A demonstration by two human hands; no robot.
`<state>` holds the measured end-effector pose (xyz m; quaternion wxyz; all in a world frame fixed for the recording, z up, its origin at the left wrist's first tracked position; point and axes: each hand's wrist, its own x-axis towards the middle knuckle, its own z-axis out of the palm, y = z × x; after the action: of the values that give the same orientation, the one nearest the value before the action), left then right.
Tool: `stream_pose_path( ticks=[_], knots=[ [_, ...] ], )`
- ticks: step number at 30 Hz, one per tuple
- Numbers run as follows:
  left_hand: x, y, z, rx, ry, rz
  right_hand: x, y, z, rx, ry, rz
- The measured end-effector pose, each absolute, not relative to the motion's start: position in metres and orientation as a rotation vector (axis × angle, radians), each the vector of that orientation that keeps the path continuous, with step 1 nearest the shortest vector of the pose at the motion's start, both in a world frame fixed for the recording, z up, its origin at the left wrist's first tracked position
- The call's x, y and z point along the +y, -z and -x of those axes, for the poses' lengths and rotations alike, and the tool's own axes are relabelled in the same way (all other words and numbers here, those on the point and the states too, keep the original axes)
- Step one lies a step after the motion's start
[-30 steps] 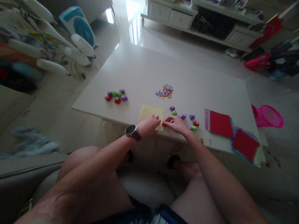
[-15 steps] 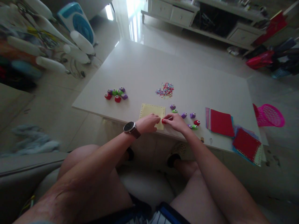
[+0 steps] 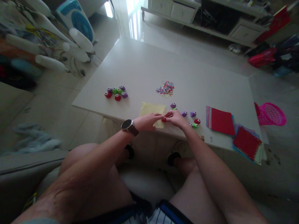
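A pale yellow paper sheet (image 3: 150,109) with punched edges lies near the front edge of the white table (image 3: 140,68). My left hand (image 3: 147,121), with a watch on the wrist, presses on the sheet's near right part. My right hand (image 3: 175,119) grips a small red paper punch (image 3: 163,119) at the sheet's right edge, fingertips meeting those of the left hand. Several small purple, green and red punches (image 3: 191,118) lie just right of my right hand.
Another cluster of punches (image 3: 116,93) sits at the left, a heap of coloured punched bits (image 3: 165,88) behind the sheet. Stacks of red and coloured paper (image 3: 221,121) lie at the right edge. A pink basket (image 3: 271,114) stands on the floor beyond.
Both hands have shifted slightly up and away along the sheet's right edge, with the red punch. My left fingers have stretched out toward the right hand.
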<state>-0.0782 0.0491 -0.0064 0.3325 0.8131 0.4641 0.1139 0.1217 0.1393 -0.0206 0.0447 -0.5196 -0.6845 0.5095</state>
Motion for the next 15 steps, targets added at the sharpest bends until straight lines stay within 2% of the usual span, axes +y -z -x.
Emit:
stream_pose_path(
  ticks=[8,15],
  knots=[
    [0.051,0.005,0.068,1.382,-0.106,-2.093,0.15,0.018,-0.113,-2.151,-1.51,1.77],
    [0.049,-0.002,0.056,1.438,-0.078,-2.049,0.141,0.012,-0.107,-2.174,-1.386,1.808]
  ],
)
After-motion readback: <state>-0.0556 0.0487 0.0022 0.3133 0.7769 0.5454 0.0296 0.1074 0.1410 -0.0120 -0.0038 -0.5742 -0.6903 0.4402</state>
